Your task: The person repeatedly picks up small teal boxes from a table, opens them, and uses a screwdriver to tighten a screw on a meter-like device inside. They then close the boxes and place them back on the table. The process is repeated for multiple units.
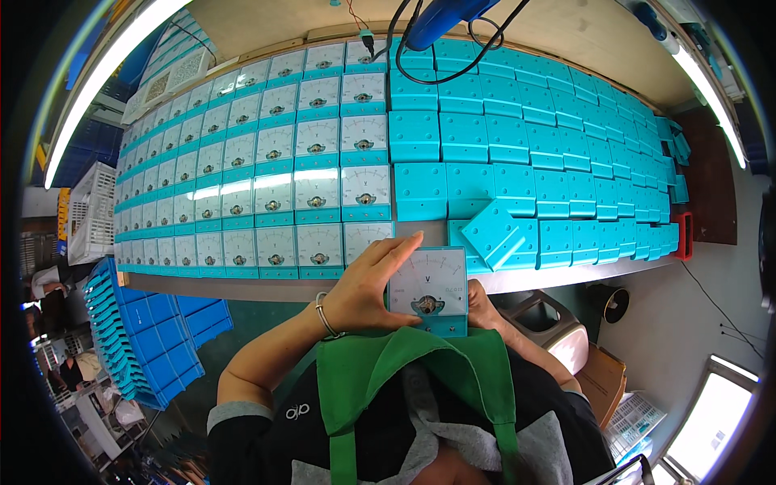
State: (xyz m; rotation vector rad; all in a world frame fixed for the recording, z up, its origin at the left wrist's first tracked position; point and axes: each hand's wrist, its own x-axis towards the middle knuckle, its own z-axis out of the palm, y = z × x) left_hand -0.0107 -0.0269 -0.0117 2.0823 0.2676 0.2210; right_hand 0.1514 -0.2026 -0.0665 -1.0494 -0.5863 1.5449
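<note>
I hold a panel voltmeter [428,279] with a white dial face and a turquoise base close to my chest, its face turned up. My left hand [368,283] grips its left side, with the thumb and fingers spread along the edge. At the lower right edge my right hand [482,307] is closed against the meter; its fingers are partly hidden behind it. Just beyond, assembled meters [318,246] stand in rows on the left of the table. Turquoise housings [420,191] lie in rows on the right, and one loose housing [491,234] sits tilted on top of others.
A blue tool [440,23] with a black cable [440,81] hangs over the table's far edge. Beside the table at left are stacked blue crates [153,331]. A red bin [684,236] stands at the right end, and a stool [558,327] is below on the right.
</note>
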